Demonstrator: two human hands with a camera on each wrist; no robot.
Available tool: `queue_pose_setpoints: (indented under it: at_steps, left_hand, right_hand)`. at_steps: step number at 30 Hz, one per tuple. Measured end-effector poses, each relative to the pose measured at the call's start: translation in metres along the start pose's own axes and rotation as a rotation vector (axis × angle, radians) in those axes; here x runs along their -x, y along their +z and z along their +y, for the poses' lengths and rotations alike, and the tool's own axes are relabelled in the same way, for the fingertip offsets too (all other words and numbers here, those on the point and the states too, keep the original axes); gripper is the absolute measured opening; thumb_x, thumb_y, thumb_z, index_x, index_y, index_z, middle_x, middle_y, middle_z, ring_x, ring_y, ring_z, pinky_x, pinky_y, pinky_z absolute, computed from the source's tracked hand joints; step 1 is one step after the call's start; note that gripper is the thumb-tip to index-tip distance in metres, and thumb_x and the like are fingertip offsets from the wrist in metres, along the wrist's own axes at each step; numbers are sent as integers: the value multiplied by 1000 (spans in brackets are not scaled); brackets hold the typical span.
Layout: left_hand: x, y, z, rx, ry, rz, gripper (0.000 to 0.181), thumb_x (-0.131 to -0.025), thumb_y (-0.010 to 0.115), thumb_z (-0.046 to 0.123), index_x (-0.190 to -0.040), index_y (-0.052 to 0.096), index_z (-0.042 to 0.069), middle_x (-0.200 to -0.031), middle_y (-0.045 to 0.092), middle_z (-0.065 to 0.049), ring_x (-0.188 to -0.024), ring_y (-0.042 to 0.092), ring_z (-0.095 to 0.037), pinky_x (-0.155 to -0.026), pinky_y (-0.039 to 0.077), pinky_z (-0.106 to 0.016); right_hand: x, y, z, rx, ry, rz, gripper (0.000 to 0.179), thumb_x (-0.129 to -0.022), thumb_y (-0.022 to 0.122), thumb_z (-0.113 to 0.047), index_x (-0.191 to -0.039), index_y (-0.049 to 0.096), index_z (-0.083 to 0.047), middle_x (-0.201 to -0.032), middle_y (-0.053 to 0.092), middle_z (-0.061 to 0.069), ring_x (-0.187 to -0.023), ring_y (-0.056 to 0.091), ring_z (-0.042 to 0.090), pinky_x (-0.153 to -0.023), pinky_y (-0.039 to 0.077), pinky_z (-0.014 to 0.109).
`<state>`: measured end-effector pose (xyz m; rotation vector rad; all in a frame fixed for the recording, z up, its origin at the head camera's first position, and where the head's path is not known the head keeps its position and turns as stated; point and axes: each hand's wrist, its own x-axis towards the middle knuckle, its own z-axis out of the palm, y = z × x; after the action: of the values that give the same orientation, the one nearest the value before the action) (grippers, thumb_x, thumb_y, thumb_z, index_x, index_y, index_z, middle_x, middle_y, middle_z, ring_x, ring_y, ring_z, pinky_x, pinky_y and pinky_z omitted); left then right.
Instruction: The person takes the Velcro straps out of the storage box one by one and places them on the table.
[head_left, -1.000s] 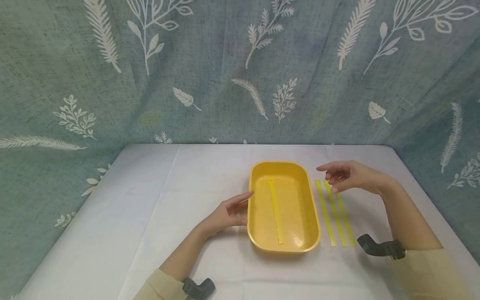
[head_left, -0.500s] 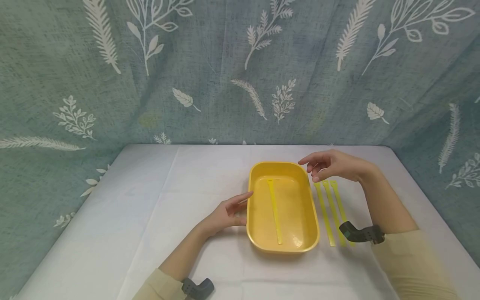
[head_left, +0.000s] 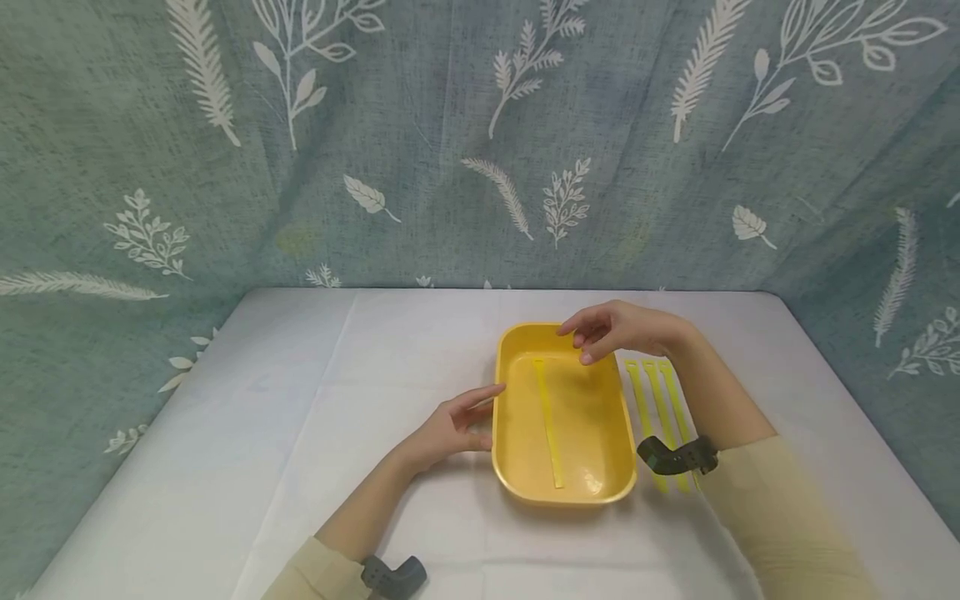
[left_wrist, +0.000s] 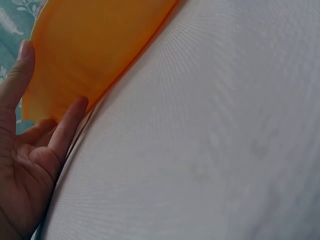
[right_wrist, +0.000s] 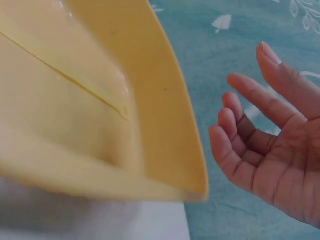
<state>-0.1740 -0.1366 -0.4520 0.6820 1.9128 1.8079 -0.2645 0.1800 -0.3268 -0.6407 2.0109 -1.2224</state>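
A yellow tray with raised walls sits on the white-covered table. Inside it lies one thin, flat yellow strip, wider at its far end. My left hand rests against the tray's left wall, thumb and fingers spread; the left wrist view shows fingertips at the outer wall. Over the tray's far right corner hovers my right hand, fingers loosely bent and nothing between them. The right wrist view shows that hand apart from the rim.
Right of the tray, 3 similar yellow strips lie side by side, partly hidden by my right forearm and its dark wrist device. Behind the table hangs a green leaf-patterned cloth.
My right hand has moved left, from above the loose strips to over the tray's far right corner. The left hand and the tray have stayed in place.
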Motion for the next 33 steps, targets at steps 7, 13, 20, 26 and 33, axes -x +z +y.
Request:
queue_pose_setpoints:
  at_steps: [7, 13, 20, 26, 33]
  left_hand:
    - [-1, 1, 0, 9, -16, 6, 77, -80, 76, 15, -145, 37, 10, -153, 32, -6, -139, 32, -30, -105, 41, -33]
    - [0, 0, 2, -12, -34, 13, 74, -81, 74, 10, -145, 38, 12, -152, 34, -4, -138, 33, -29, -106, 40, -37]
    - [-1, 0, 1, -15, -38, 9, 74, -81, 74, 9, -145, 38, 12, -152, 34, -3, -138, 33, -28, -104, 42, -37]
    - [-2, 1, -1, -9, -37, 5, 74, -81, 74, 8, -146, 36, 10, -153, 32, -5, -138, 33, -30, -102, 43, -37]
    - [-1, 0, 0, -11, -36, 8, 77, -80, 77, 15, -146, 37, 14, -153, 32, -3, -139, 32, -30, -102, 44, -36]
  right_hand:
    - [-26, 8, 2, -19, 63, -1, 57, -82, 73, -7, -132, 48, 6, -117, 59, 19, -100, 58, 15, -88, 52, 30]
    - [-48, 23, 7, 11, 139, 31, 50, -82, 72, -8, -127, 54, 5, -118, 59, 23, -95, 60, 13, -88, 51, 27]
    - [-59, 35, 22, -30, 119, 86, 44, -81, 71, -3, -120, 56, 8, -89, 65, 3, -79, 58, 11, -75, 50, 23]
    - [-65, 41, 39, -86, 86, 128, 43, -80, 71, 2, -119, 54, 9, -82, 63, 0, -69, 55, 9, -65, 49, 22]
    - [-70, 49, 43, 53, 92, 257, 39, -72, 77, 5, -107, 61, 6, -76, 58, 2, -66, 51, 11, -60, 47, 19]
